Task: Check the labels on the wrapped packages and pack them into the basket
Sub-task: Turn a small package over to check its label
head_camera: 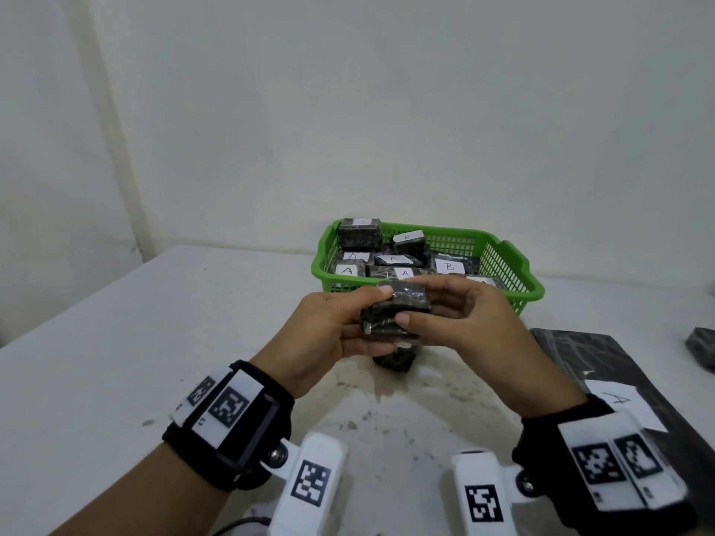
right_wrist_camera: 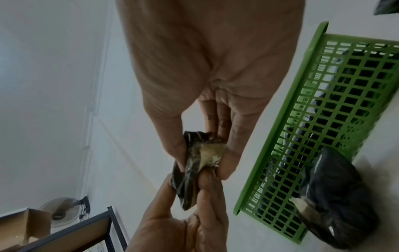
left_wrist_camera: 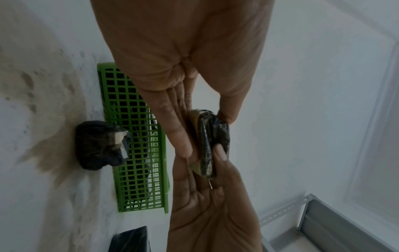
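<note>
A small package wrapped in black film (head_camera: 402, 297) is held above the table, just in front of the green basket (head_camera: 514, 251). My left hand (head_camera: 373, 321) grips its left end with the thumb on top. My right hand (head_camera: 416, 303) pinches its right end. No label shows on its top; the wrist views show a pale patch on its underside (right_wrist_camera: 212, 152) (left_wrist_camera: 194, 117). The basket holds several wrapped packages with white labels reading A or B. Another black package (head_camera: 394, 361) lies on the table under my hands.
A large flat black package with an A label (head_camera: 603, 365) lies at the right on the white table (head_camera: 154, 342). Another dark package (head_camera: 700, 348) sits at the far right edge. Metal shelving (right_wrist_camera: 86, 226) stands off the table.
</note>
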